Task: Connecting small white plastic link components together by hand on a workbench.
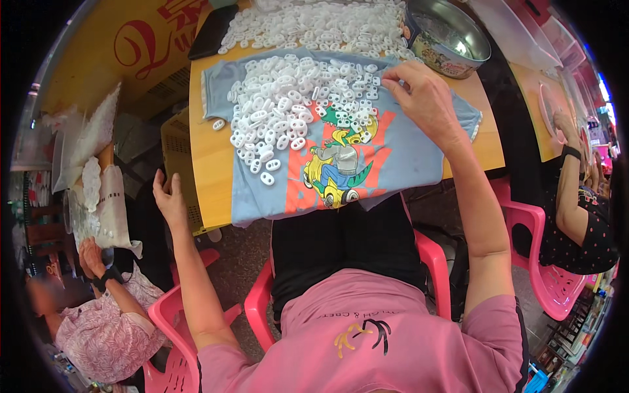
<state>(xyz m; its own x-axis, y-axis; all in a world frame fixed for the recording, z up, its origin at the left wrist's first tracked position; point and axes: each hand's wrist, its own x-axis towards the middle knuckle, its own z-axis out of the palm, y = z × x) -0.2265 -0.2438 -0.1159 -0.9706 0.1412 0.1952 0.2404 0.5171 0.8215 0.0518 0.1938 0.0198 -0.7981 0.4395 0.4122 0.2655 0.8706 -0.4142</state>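
Note:
A blue-grey T-shirt with a cartoon print lies spread over the wooden table. On it rests a loose heap of small white plastic pieces, many of them oval with two holes. Squarer white pieces lie at the heap's right side. My right hand is above the shirt, just right of these, its thumb and fingertips pinched together; whatever may be between them is too small to make out. Beyond the table's left edge hangs my left hand, thumb and forefinger apart, holding nothing.
More white pieces cover the far part of the table. A round metal tin stands at the far right, a dark flat object at the far left. People work at both sides, beside pink plastic chairs.

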